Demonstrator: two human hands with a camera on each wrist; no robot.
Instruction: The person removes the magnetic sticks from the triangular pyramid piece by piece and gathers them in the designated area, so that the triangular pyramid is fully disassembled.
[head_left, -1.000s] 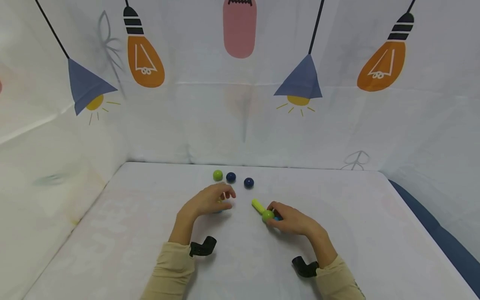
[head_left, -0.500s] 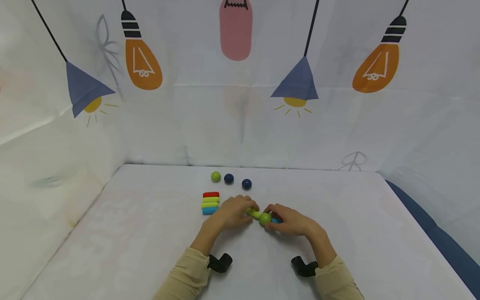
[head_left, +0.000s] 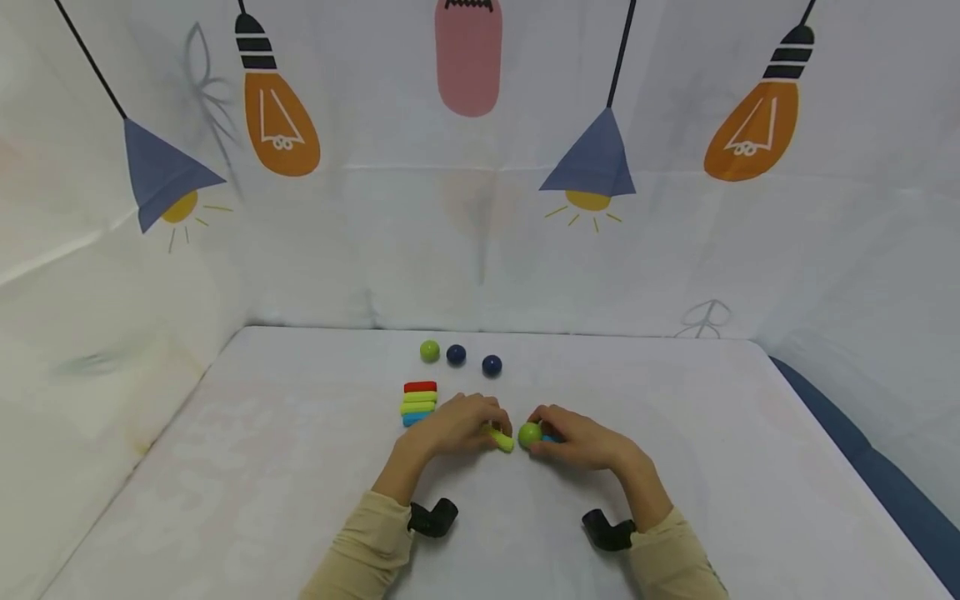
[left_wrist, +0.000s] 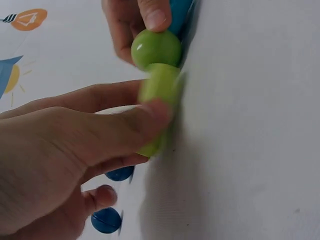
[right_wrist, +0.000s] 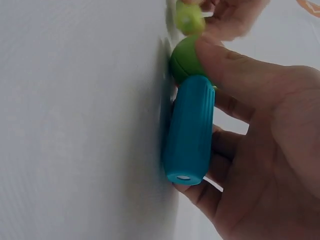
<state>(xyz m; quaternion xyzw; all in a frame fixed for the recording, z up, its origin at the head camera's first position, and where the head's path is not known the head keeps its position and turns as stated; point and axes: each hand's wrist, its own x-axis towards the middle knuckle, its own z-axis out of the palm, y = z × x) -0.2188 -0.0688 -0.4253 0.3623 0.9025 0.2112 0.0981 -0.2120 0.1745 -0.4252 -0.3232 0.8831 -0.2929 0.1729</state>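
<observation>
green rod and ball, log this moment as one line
left hand: pinches green rod | right hand: holds green ball and teal rod | pieces on table

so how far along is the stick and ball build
Done so far: the right hand holds a teal stick joined to a green ball. In hand: the left hand pinches a lime stick against that ball. Left, it seems: a stack of red, lime and blue sticks, plus a green ball and two navy balls, lies unused on the table.
</observation>
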